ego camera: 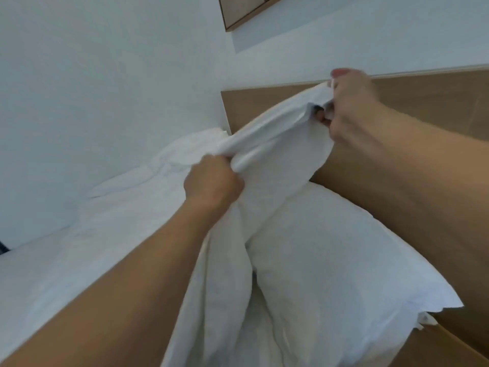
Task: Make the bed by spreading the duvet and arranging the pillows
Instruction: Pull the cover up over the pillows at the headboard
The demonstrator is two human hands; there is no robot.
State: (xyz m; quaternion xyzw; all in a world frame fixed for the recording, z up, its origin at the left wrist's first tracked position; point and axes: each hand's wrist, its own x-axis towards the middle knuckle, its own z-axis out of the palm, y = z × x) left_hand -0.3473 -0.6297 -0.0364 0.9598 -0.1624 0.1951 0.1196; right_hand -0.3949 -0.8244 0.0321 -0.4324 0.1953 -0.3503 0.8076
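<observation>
Two bare forearms reach in from the lower corners of the view over the bed. Beneath and between them a plump white pillow (330,255) lies against the wooden headboard (428,96), its frilled edge toward the lower right. Hanging in front of it is a white fabric piece (267,160), either a pillowcase or the corner of the duvet; I cannot tell which. The left hand (211,181) is fisted tight around a bunched fold of this fabric, roughly mid-frame. Higher and farther, the right hand (352,104) pinches the fabric's upper edge, thumb on top, just in front of the headboard. The two hands are held apart, and the cloth is stretched taut between them and raised off the bed. To the left, the rumpled white duvet (105,207) covers the mattress up to the pale wall (105,75). At the top, a wood-framed panel (246,11) hangs on the wall.
</observation>
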